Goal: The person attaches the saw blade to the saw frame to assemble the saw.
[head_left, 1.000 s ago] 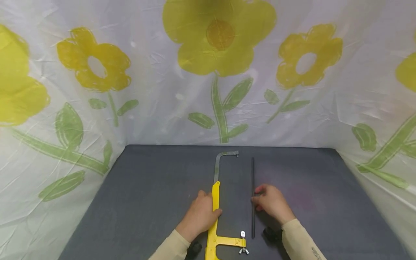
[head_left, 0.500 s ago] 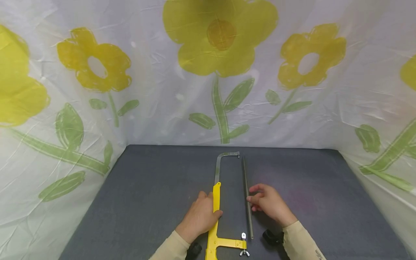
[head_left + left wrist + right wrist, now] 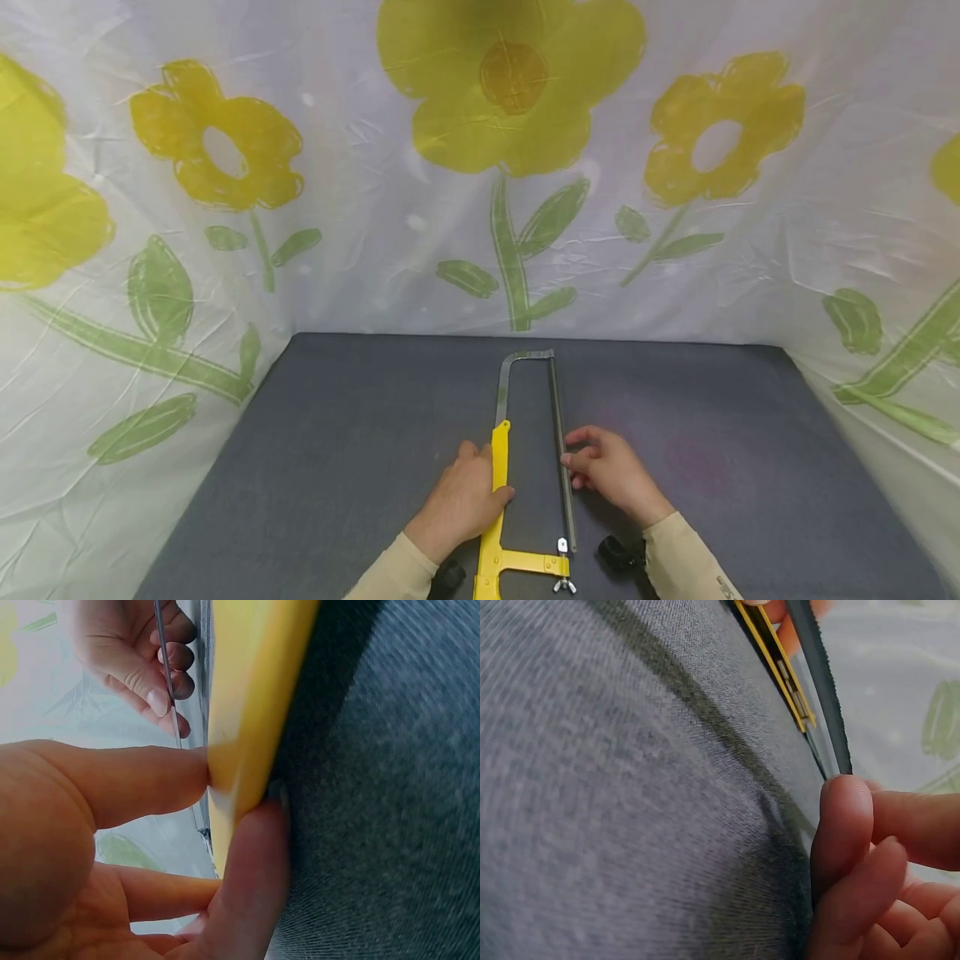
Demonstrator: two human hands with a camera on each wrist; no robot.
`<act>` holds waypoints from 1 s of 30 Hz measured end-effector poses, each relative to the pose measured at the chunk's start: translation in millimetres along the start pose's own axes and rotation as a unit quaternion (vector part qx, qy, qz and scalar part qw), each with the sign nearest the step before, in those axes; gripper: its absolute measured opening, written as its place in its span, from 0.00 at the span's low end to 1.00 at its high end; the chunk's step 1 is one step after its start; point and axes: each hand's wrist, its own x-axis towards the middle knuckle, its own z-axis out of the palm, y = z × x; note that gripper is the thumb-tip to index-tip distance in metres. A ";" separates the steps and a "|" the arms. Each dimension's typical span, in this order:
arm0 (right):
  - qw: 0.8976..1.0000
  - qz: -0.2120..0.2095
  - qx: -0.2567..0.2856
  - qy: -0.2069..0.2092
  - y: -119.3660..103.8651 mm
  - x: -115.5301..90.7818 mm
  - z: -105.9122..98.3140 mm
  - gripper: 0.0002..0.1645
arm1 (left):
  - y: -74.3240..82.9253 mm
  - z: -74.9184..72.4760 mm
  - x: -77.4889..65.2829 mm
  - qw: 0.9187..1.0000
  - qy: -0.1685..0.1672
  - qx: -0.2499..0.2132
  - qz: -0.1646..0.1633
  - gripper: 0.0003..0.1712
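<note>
My left hand (image 3: pixel 462 500) grips the yellow body of a hacksaw frame (image 3: pixel 498 454), thumb on one side and fingers on the other. The frame's silver bar bends right at the far end, and a yellow arm with a wing nut (image 3: pixel 564 586) reaches right at the near end. Between finger and thumb my right hand (image 3: pixel 611 471) pinches a hacksaw blade (image 3: pixel 558 417), dark and thin. In the right wrist view the toothed edge of the blade (image 3: pixel 829 690) shows. The blade's far end overlaps the bar's tip; its near end lies beside the upright silver pin (image 3: pixel 562 546).
A dark grey cloth covers the table (image 3: pixel 360 417). Behind and at both sides hangs a white curtain (image 3: pixel 360 250) printed with yellow flowers. Black wrist gear (image 3: pixel 618 554) sits under the right wrist.
My right hand has brought the blade leftward to the open side of the hacksaw frame, turning it so its grey side shows. My left hand stays on the frame.
</note>
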 end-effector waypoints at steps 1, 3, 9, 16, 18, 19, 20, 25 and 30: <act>1.000 0.000 0.005 0.000 0.2 0.6 0.2 0.17 | 0.3 -0.1 0.1 1.000 -0.001 0.001 -0.001 0.46; 1.000 -0.001 0.014 0.002 1.5 1.5 0.2 0.17 | 0.7 0.3 0.8 1.000 -0.003 0.004 -0.003 0.46; 1.000 -0.006 0.011 0.013 3.8 2.3 0.4 0.17 | 2.4 1.3 1.8 1.000 -0.008 0.005 -0.012 0.46; 1.000 -0.002 -0.002 0.013 3.2 4.0 1.0 0.17 | 2.8 0.7 1.3 1.000 -0.005 0.001 -0.010 0.46; 1.000 0.000 -0.003 0.014 3.0 4.4 1.4 0.17 | 3.1 0.5 1.2 1.000 -0.005 0.002 -0.011 0.46; 1.000 0.001 -0.002 0.014 2.8 4.8 1.6 0.17 | 3.1 0.7 1.3 1.000 -0.007 0.002 -0.012 0.46; 1.000 0.002 -0.001 0.013 2.4 4.8 1.8 0.17 | 3.1 0.7 1.2 1.000 -0.006 0.001 -0.011 0.46; 1.000 0.007 0.011 0.006 3.7 7.5 2.1 0.17 | 1.7 1.3 0.6 1.000 -0.007 0.002 -0.009 0.46; 1.000 0.000 0.022 -0.006 6.4 11.4 1.7 0.17 | -0.2 2.9 1.0 1.000 -0.008 -0.002 -0.010 0.45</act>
